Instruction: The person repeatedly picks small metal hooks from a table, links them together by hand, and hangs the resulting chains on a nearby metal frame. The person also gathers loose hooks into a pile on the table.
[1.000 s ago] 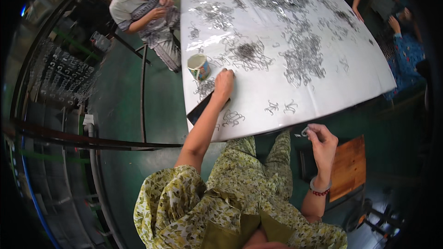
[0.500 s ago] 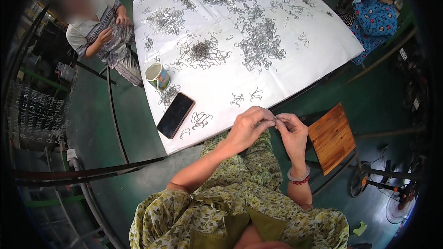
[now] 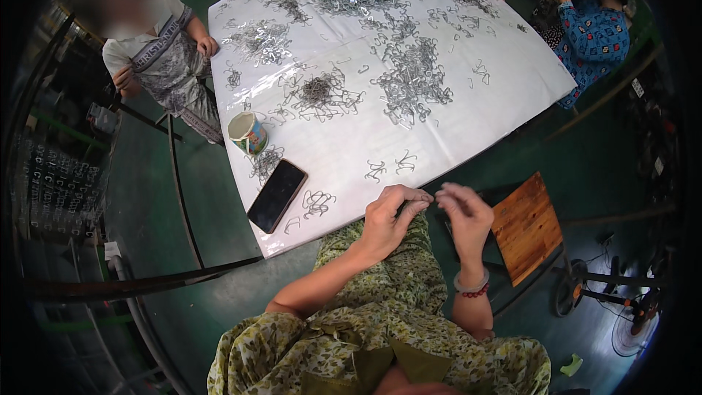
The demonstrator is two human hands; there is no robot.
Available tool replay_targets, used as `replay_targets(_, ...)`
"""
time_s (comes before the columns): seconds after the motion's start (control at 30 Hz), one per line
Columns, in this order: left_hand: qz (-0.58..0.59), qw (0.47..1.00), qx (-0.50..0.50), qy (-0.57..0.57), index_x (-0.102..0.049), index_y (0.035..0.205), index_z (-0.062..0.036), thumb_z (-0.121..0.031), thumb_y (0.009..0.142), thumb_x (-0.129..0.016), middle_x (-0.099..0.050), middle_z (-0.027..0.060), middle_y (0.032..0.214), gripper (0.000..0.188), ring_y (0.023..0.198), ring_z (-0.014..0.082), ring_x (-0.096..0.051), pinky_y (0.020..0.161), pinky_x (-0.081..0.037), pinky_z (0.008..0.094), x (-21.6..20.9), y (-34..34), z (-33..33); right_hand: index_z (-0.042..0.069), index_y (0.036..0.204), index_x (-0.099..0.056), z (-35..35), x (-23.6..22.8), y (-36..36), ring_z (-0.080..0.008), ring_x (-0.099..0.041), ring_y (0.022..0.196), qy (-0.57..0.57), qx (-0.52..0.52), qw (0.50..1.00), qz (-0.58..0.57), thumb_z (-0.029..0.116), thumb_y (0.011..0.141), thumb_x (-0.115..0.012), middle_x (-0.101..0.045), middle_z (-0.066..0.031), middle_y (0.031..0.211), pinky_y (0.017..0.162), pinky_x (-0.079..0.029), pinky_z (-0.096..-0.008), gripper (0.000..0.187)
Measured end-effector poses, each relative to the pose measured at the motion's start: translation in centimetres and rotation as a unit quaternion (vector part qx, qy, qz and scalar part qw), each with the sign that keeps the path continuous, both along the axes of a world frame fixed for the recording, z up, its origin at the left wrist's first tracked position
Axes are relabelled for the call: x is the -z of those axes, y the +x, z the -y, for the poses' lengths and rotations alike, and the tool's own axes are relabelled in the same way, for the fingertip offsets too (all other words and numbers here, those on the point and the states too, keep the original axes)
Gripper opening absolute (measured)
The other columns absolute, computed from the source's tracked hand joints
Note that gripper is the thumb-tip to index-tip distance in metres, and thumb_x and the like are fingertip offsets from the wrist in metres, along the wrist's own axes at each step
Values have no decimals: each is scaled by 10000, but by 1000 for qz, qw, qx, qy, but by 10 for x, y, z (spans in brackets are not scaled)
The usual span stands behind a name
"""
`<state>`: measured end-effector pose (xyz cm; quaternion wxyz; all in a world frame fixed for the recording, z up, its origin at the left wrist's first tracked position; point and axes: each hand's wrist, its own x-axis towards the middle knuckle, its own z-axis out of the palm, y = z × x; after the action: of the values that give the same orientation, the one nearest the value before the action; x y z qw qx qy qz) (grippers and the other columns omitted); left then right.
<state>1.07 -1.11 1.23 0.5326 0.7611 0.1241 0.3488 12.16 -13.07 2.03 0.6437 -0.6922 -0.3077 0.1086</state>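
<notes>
My left hand (image 3: 395, 218) is just off the table's near edge, thumb and forefinger pinched together. Whatever sits in that pinch is too small to make out. Close to its fingertips, my right hand (image 3: 466, 213) has thumb and fingers apart, slightly blurred, with nothing visible between them. On the white-covered table (image 3: 344, 190), two small clusters of bent wire hooks (image 3: 405, 162) lie just beyond my hands. Another little heap of wire hooks (image 3: 317, 203) is to their left, beside a dark phone (image 3: 278, 196).
A patterned cup (image 3: 252, 135) stands near the left edge beside more hooks. Larger hook piles (image 3: 415, 80) spread over the table's middle and far side. Other people sit at the left (image 3: 157, 58), right (image 3: 594, 33) and far edges. A wooden stool (image 3: 528, 228) is at my right.
My right hand's fingers have parted from my left fingertips, and both hands sit slightly lower in view. The person at the left has moved their hands apart.
</notes>
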Motion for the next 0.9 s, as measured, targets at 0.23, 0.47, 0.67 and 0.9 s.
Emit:
replay_targets(0.23,-48,998,32,-6,-652,915,-19,-22,820,-718,-699,94,909,116,858,257,-652,780,-501,356,4,-2,-5,38,1074,-714,-93,60,145,-285,-637,793,-149,-38,975,164,52,883,-613,-668,-132,894,733,-514,-345,216)
replay_targets(0.47,-47,998,19,30,-645,908,-19,-16,810,-724,-701,88,907,126,843,249,-646,782,-493,342,3,-7,-10,18,927,-678,-131,99,169,-339,-594,956,-287,-61,891,348,99,865,-625,-618,-154,987,807,-500,-448,115)
replay_targets(0.67,-37,999,20,18,-649,916,-18,-4,806,-722,-698,89,905,133,839,248,-645,773,-495,339,10,-9,-12,-19,875,-573,-107,76,133,-340,-627,791,-221,-69,951,204,43,892,-576,-639,-166,839,715,-486,-408,63)
replay_targets(0.9,-45,998,19,39,-674,934,-13,-33,823,-721,-698,97,901,122,856,237,-657,777,-507,329,16,0,-11,2,1054,-631,-32,-34,50,-249,-599,719,-159,-197,953,164,-10,867,-594,-611,-146,825,664,-468,-327,190)
